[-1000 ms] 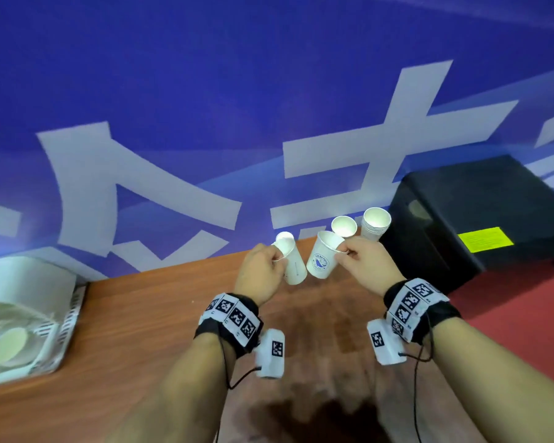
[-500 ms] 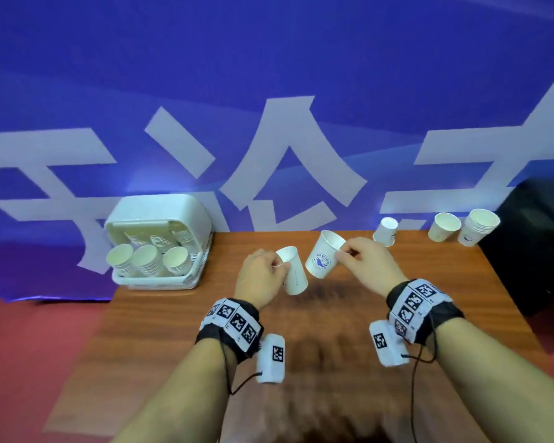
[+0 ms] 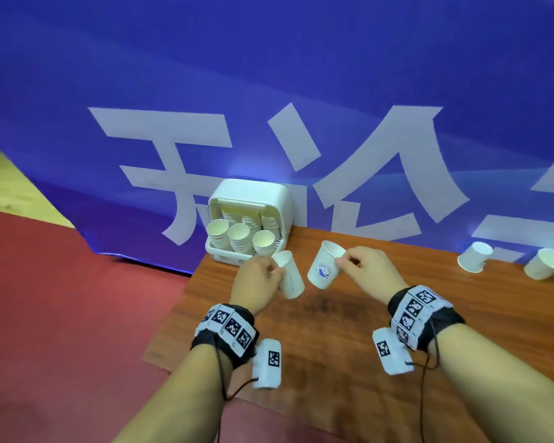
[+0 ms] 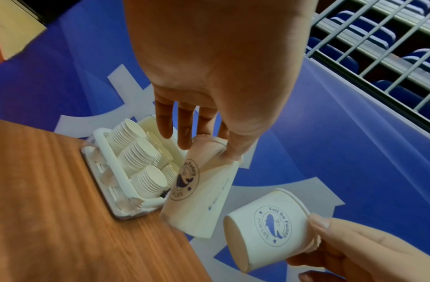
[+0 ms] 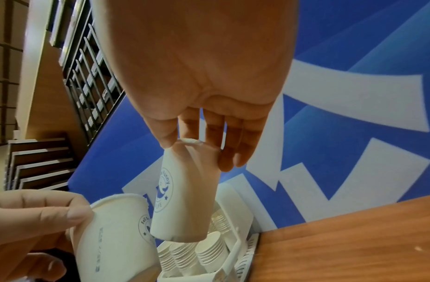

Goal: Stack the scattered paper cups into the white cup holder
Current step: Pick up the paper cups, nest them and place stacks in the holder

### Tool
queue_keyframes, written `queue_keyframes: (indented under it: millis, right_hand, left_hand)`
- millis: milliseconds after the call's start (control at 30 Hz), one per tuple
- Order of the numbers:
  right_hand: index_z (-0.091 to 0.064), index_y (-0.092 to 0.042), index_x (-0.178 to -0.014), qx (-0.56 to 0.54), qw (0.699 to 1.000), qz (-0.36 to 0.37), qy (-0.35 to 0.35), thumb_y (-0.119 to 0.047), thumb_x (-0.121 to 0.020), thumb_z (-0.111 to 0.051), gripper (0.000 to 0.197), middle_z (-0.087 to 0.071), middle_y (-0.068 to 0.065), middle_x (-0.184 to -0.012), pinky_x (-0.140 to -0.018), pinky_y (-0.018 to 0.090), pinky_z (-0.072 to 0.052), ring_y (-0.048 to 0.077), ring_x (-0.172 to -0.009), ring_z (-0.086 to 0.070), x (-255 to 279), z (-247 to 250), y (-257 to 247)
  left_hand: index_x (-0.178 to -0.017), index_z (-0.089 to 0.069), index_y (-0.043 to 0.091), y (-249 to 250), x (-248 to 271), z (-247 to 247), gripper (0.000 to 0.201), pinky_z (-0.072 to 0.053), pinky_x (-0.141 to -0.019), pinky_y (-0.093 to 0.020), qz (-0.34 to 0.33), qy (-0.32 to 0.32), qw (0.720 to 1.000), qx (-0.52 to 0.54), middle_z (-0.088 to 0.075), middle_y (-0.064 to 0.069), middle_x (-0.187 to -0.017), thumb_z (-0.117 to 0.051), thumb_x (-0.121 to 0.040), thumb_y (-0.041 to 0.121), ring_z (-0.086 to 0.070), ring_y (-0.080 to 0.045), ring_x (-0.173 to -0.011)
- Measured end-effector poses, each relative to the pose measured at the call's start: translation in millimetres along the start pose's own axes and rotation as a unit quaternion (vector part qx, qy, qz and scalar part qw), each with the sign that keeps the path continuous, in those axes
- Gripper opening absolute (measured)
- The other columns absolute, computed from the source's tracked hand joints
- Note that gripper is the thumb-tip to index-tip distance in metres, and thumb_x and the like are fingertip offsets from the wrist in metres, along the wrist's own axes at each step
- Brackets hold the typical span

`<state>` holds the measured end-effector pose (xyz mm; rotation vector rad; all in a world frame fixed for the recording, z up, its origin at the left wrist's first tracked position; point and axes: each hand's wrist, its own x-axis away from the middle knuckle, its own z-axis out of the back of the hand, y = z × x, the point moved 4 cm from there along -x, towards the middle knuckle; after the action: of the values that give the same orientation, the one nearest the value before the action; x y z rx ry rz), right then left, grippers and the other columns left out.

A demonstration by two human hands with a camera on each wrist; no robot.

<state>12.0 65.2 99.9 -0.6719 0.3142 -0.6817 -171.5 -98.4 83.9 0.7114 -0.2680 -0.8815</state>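
My left hand [image 3: 271,270] pinches the rim of a white paper cup [image 3: 290,278] [image 4: 199,192] held above the table, just right of the white cup holder [image 3: 250,199]. My right hand [image 3: 346,262] pinches the rim of a second cup [image 3: 325,270] [image 5: 185,192] with a blue whale logo, tilted beside the first. The holder [image 4: 112,164] [image 5: 235,246] stands at the table's back left corner and carries several stacks of cups [image 3: 239,239]. Loose cups [image 3: 474,256] [image 3: 547,263] stand at the back right.
The wooden table [image 3: 333,346] ends just left of the holder, with red floor [image 3: 61,314] beyond. A blue banner with white characters [image 3: 269,91] rises right behind the table. Another cup is cut off at the right edge.
The view has swung further left, bringing the holder toward the middle. Both hands, each still holding its cup, have come closer to the holder.
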Motion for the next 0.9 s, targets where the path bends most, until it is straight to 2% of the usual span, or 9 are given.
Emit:
queue_keyframes:
  millis: [100, 167, 267, 433, 567, 800, 900]
  right_hand:
    - [-0.064, -0.021, -0.071, -0.003, 1.0, 0.018, -0.023, -0.035, -0.092, -0.057, 0.027, -0.06, -0.002, -0.075, -0.068, 0.031, -0.044, 0.013, -0.074, -0.056, -18.5, -23.0, -15.2]
    - [-0.064, -0.021, -0.071, -0.005, 0.999, 0.029, -0.043, -0.035, -0.093, -0.057, 0.027, -0.06, -0.003, -0.074, -0.069, 0.032, -0.044, 0.013, -0.073, -0.055, -31.3, -42.4, -22.4]
    - [-0.063, -0.023, -0.068, -0.008, 0.996, 0.045, -0.072, -0.035, -0.093, -0.057, 0.028, -0.059, -0.005, -0.072, -0.069, 0.033, -0.044, 0.013, -0.072, -0.055, -53.6, -70.3, -31.0]
    - [-0.067, -0.019, -0.074, -0.01, 0.993, 0.059, -0.106, -0.034, -0.093, -0.057, 0.026, -0.062, -0.003, -0.077, -0.07, 0.032, -0.043, 0.014, -0.076, -0.056, -86.5, -100.5, -37.2]
    - [-0.069, -0.022, -0.078, -0.013, 0.992, 0.054, -0.117, -0.034, -0.093, -0.056, 0.023, -0.065, -0.004, -0.083, -0.075, 0.033, -0.047, 0.013, -0.08, -0.058, -105.6, -108.5, -32.0]
    - [-0.068, -0.022, -0.075, -0.017, 0.995, 0.046, -0.091, -0.031, -0.092, -0.056, 0.022, -0.065, -0.007, -0.081, -0.075, 0.035, -0.049, 0.01, -0.079, -0.058, -137.2, -108.9, -35.3]
    - [-0.068, -0.024, -0.076, -0.022, 0.995, 0.042, -0.083, -0.03, -0.091, -0.056, 0.02, -0.066, -0.008, -0.082, -0.076, 0.035, -0.05, 0.009, -0.079, -0.058, -149.8, -115.8, -39.3]
  left_hand:
    - [-0.07, -0.057, 0.021, -26.9, 5.1, 12.1, 0.02, -0.042, -0.069, -0.033, 0.03, 0.012, 0.999, 0.002, -0.058, 0.005, -0.079, -0.061, -0.087, 0.031, -0.055, -0.016, -0.078]
    - [-0.068, -0.055, 0.024, -46.4, 6.8, 17.3, 0.021, -0.039, -0.068, -0.031, 0.055, 0.012, 0.998, 0.001, -0.053, 0.008, -0.078, -0.061, -0.087, 0.029, -0.053, -0.016, -0.078]
    - [-0.068, -0.055, 0.028, -72.5, 2.4, 26.7, 0.021, -0.04, -0.072, -0.032, 0.092, 0.021, 0.996, -0.007, -0.053, 0.005, -0.082, -0.061, -0.088, 0.029, -0.053, -0.017, -0.08]
    - [-0.078, -0.061, 0.021, -97.4, -13.0, 41.9, 0.014, -0.036, -0.073, -0.029, 0.131, 0.049, 0.99, -0.031, -0.058, -0.001, -0.09, -0.061, -0.089, 0.028, -0.053, -0.018, -0.085]
    - [-0.081, -0.066, 0.018, -104.4, -25.7, 45.4, 0.012, -0.038, -0.073, -0.028, 0.131, 0.065, 0.988, -0.04, -0.059, -0.001, -0.089, -0.063, -0.089, 0.027, -0.054, -0.017, -0.083]
    - [-0.077, -0.065, 0.021, -109.7, -55.0, 56.5, 0.011, -0.036, -0.071, -0.026, 0.124, 0.068, 0.989, -0.034, -0.056, 0.003, -0.085, -0.063, -0.088, 0.025, -0.053, -0.015, -0.081]
    - [-0.072, -0.062, 0.022, -115.8, -73.1, 63.0, 0.015, -0.034, -0.068, -0.025, 0.108, 0.07, 0.991, -0.025, -0.052, 0.008, -0.078, -0.064, -0.086, 0.02, -0.051, -0.013, -0.078]
